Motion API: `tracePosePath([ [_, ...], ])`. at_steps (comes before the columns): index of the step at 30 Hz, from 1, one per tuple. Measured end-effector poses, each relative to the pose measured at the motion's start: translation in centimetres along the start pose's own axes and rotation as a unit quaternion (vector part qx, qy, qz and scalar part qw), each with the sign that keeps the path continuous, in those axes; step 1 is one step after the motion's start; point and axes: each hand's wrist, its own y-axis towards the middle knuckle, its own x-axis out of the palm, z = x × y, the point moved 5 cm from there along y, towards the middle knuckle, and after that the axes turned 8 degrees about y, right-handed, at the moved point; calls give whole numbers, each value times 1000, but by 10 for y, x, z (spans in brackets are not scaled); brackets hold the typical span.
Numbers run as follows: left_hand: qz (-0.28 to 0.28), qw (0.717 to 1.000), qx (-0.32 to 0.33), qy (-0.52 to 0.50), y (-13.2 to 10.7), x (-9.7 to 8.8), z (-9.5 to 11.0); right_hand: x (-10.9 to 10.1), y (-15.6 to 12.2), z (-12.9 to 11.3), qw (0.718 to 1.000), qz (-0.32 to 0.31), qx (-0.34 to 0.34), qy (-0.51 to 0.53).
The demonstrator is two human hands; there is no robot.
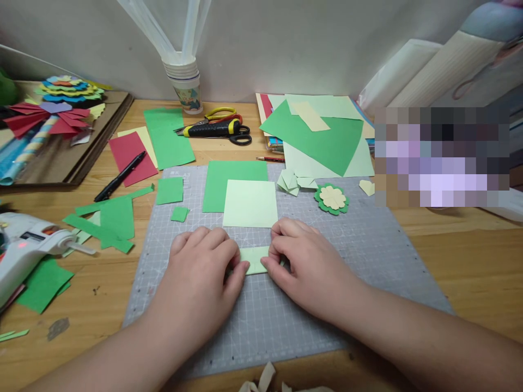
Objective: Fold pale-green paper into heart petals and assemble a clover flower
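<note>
A narrow folded strip of pale green paper [256, 260] lies on the grey cutting mat [351, 283]. My left hand [208, 261] has its thumb and curled fingers closed on the strip's left end. At the right end, my right hand [304, 261] pinches it the same way, so both ends are hidden under the fingers. Just beyond the hands lies a pale green square sheet [250, 204], overlapping a darker green sheet [214, 185]. To their right are small folded pale green pieces [288, 182] and a green and cream paper flower [332, 199].
A white glue gun [35, 239] and green scraps [116, 218] lie at left. Behind the mat are a black pen [120, 177], scissors [241, 136], a black-and-yellow cutter [210, 129], stacked paper cups [188, 92] and a pile of coloured paper [322, 136]. A blurred patch covers the right side.
</note>
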Motion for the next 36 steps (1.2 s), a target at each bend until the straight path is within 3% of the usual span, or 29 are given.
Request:
tracePosePath([
  [5, 21, 995, 81, -49, 1, -1, 0, 0, 2, 2, 1000, 2, -7, -2],
  [8, 25, 996, 71, -46, 1, 1, -4, -3, 0, 0, 999, 12, -32, 10],
  [11, 31, 996, 62, -55, 2, 4, -7, -7, -6, -8, 994, 6, -108, 24],
  [14, 40, 995, 61, -62, 3, 6, -9, -3, -17, -21, 980, -25, -192, -35],
  [20, 48, 995, 62, -62, 2, 8, -10, 17, -34, -33, 952, -28, -251, -174],
  [28, 50, 995, 64, -50, 0, 10, -11, 33, -31, -44, 958, -96, -203, -179],
  [33, 47, 996, 53, -61, 0, 11, -11, 22, -36, -44, 967, -53, -220, -116],
  [36, 49, 995, 50, -65, 0, 9, -10, 16, -41, -42, 971, -17, -196, -138],
])
